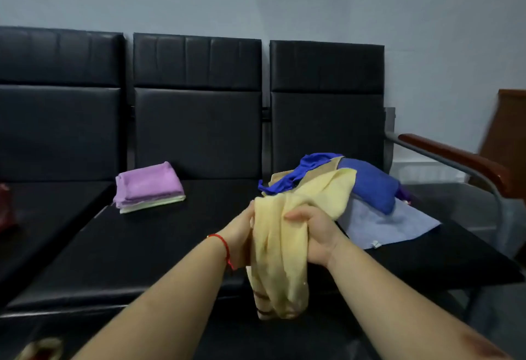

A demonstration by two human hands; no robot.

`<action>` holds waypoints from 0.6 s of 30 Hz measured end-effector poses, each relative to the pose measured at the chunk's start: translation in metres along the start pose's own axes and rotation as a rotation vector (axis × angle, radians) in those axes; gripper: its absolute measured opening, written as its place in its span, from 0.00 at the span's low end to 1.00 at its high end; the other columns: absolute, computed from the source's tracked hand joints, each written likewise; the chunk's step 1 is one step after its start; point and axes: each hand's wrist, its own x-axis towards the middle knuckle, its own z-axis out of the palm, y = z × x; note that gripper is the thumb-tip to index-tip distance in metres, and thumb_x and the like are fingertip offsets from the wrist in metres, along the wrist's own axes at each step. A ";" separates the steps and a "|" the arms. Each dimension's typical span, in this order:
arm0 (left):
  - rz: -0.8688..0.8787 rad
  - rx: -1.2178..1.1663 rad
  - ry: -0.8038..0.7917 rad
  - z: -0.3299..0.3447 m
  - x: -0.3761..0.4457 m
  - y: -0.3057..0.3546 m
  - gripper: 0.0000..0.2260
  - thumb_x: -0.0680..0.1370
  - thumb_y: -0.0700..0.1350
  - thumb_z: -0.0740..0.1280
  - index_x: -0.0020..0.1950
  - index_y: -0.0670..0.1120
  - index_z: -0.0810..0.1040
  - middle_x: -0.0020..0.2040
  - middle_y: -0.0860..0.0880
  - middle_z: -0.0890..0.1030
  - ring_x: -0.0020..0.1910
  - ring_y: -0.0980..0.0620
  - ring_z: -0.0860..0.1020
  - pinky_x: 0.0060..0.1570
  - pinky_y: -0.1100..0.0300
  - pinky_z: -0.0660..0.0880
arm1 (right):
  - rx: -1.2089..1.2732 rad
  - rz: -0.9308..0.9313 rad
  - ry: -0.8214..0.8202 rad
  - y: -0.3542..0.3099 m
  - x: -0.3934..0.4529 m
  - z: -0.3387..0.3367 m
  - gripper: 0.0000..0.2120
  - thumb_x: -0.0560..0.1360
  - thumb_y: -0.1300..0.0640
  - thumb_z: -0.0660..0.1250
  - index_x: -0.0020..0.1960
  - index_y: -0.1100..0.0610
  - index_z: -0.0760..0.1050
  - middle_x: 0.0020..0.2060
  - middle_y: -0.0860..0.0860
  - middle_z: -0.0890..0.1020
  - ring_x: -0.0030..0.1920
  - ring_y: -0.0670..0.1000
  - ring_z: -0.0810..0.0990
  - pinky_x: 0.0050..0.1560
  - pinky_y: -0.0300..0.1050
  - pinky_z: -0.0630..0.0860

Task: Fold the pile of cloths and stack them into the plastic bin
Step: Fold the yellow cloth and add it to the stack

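Black bench [148, 248], loose pile of cloths [373, 188], and a yellow cloth [280, 248] held in both hands.

The yellow cloth is bunched into a long crumpled rope (pale, with darker stripes at its lower end), running from the pile down toward the person; the left hand [242, 235] and right hand [316, 235] grip its middle from either side, and a folded purple stack [148, 187] sits well left of them.

2 hands [242, 234], approx 5 loose cloths [370, 188], 1 folded stack [148, 186].
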 end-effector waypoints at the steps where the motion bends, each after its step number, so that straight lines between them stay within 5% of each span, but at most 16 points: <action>1: 0.009 -0.117 -0.010 0.004 -0.001 -0.004 0.33 0.77 0.69 0.52 0.47 0.42 0.83 0.46 0.41 0.84 0.48 0.44 0.80 0.48 0.53 0.75 | -0.033 0.012 -0.048 0.000 0.000 0.001 0.15 0.67 0.61 0.63 0.49 0.64 0.82 0.46 0.62 0.83 0.46 0.61 0.82 0.53 0.55 0.74; 4: 0.058 -0.351 -0.096 0.006 -0.006 -0.004 0.34 0.77 0.66 0.53 0.32 0.41 0.83 0.33 0.43 0.81 0.33 0.47 0.81 0.41 0.55 0.73 | -0.082 0.100 -0.182 0.004 -0.002 0.004 0.26 0.60 0.50 0.79 0.54 0.60 0.81 0.50 0.59 0.82 0.50 0.58 0.81 0.56 0.51 0.74; 7: 0.126 -0.355 -0.112 -0.008 -0.017 -0.001 0.22 0.78 0.56 0.59 0.45 0.39 0.83 0.40 0.41 0.83 0.40 0.45 0.82 0.46 0.52 0.74 | -0.107 0.154 -0.176 0.020 0.005 -0.001 0.34 0.61 0.45 0.79 0.62 0.60 0.78 0.57 0.60 0.81 0.57 0.59 0.80 0.60 0.54 0.74; 11: 0.125 -0.184 -0.032 -0.043 -0.024 -0.009 0.18 0.75 0.47 0.65 0.61 0.40 0.76 0.51 0.41 0.83 0.51 0.43 0.81 0.54 0.49 0.74 | -0.059 0.149 -0.080 0.048 0.016 -0.006 0.20 0.72 0.50 0.66 0.60 0.59 0.78 0.57 0.60 0.81 0.57 0.58 0.80 0.60 0.54 0.74; 15: 0.022 -0.052 -0.024 -0.074 -0.022 -0.038 0.27 0.70 0.47 0.73 0.67 0.44 0.72 0.56 0.41 0.82 0.56 0.41 0.80 0.60 0.45 0.74 | -0.158 0.207 -0.100 0.063 0.029 0.010 0.15 0.69 0.56 0.69 0.55 0.60 0.80 0.51 0.58 0.84 0.51 0.55 0.83 0.55 0.50 0.76; 18: -0.002 0.033 0.030 -0.089 -0.021 -0.045 0.20 0.74 0.46 0.69 0.65 0.44 0.74 0.55 0.41 0.82 0.56 0.42 0.80 0.62 0.45 0.72 | -0.268 0.282 -0.162 0.071 0.035 0.022 0.18 0.65 0.58 0.71 0.55 0.59 0.80 0.52 0.58 0.83 0.51 0.55 0.83 0.56 0.51 0.76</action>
